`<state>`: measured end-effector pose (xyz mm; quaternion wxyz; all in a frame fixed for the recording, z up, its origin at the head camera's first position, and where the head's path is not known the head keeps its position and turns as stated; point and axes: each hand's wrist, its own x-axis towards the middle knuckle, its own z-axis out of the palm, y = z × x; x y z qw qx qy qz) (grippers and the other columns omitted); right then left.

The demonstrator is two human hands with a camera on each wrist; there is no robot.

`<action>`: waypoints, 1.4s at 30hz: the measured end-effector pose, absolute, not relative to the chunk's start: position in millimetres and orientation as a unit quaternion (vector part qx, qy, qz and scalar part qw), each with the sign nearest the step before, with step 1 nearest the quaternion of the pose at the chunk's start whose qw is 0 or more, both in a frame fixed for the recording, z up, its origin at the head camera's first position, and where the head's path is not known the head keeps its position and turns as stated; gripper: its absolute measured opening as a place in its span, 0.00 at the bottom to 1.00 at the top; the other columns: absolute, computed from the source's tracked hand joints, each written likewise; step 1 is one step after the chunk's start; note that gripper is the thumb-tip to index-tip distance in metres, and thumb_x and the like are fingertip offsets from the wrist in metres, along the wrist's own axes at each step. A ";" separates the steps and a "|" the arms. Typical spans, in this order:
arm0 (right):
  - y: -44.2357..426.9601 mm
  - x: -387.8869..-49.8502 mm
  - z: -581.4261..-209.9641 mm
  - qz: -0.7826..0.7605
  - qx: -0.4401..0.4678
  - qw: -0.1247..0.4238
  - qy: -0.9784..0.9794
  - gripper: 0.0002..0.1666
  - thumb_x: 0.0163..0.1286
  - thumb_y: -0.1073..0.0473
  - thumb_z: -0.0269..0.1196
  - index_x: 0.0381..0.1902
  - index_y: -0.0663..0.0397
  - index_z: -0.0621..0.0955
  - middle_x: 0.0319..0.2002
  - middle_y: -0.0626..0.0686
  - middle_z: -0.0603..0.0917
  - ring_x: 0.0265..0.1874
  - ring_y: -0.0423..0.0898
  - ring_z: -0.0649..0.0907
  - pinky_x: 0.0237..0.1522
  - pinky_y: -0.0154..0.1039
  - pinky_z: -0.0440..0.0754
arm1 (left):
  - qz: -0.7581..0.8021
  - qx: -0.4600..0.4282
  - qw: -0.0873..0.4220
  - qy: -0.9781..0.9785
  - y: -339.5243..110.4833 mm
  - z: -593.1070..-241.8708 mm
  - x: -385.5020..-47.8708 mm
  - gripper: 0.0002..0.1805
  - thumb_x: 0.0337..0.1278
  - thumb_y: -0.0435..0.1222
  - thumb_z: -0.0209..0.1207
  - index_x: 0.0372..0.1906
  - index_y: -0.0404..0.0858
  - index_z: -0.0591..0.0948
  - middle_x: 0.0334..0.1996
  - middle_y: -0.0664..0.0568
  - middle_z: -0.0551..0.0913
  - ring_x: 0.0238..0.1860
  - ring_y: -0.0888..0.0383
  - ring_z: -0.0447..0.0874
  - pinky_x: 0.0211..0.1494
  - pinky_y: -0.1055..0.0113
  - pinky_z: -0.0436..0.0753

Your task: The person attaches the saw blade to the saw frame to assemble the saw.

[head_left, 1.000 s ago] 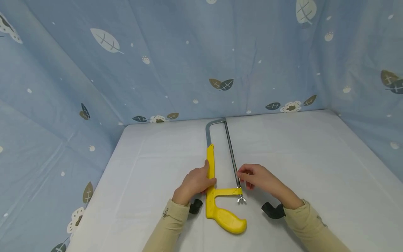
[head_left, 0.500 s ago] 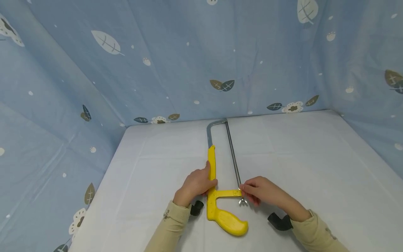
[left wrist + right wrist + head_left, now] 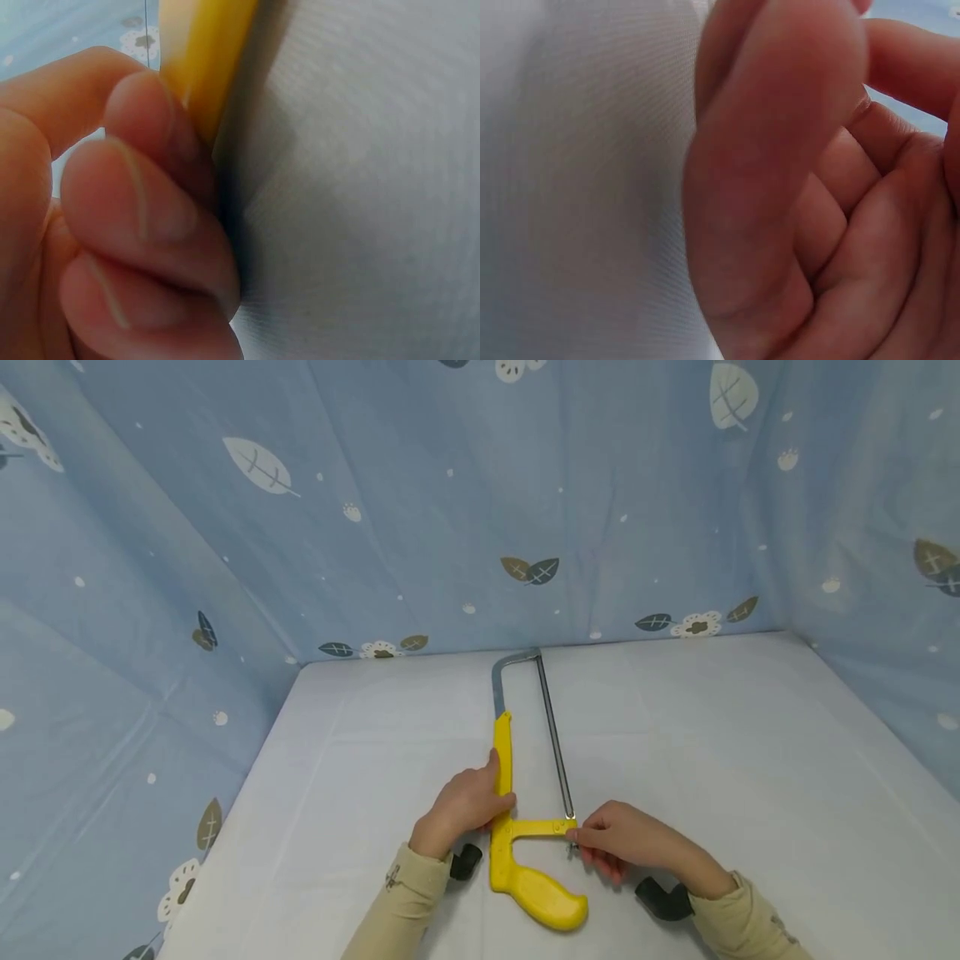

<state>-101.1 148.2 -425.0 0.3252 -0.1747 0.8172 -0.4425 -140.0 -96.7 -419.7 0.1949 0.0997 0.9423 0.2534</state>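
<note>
Nearest to us, the yellow handle (image 3: pixel 550 902) of the hacksaw (image 3: pixel 503 733) is lying on the white table (image 3: pixel 367 752), its moulded grip curving toward our right. Just beyond it, a wing nut (image 3: pixel 572 850) is showing partly behind the right hand (image 3: pixel 637 841). That hand's fingers are curling, thumb and forefinger touching the end of the yellow arm (image 3: pixel 536 828); we are not managing to tell whether they are pinching anything. We are judging the step to be handling this fastening, and we are advising a light fingertip grip on the wings, small even turns, and no sideways force on the arm. The left hand (image 3: pixel 462 797) is gripping the yellow spine, thumb across it and fingers curling round its side; we are recommending firm, flat pressure there so the frame is not twisting. Farther along, the blade (image 3: pixel 554 735) is running narrow and dark, apparently straight; its teeth are appearing too small to read, so we are urging fingers clear of its edges. At the far end, the grey metal bow (image 3: pixel 497 685) is bending round to meet it.
</note>
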 end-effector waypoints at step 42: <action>145.6 -96.5 -424.9 -0.419 -0.168 0.326 0.831 0.24 0.58 0.40 0.57 0.17 0.54 0.79 0.09 0.48 0.74 0.07 0.43 0.73 0.12 0.38 0.73 | 0.256 0.097 0.178 0.945 -96.4 -420.3 -138.7 0.43 0.51 0.46 0.53 0.69 0.37 0.48 0.11 0.53 0.72 0.08 0.58 0.69 0.14 0.68 0.67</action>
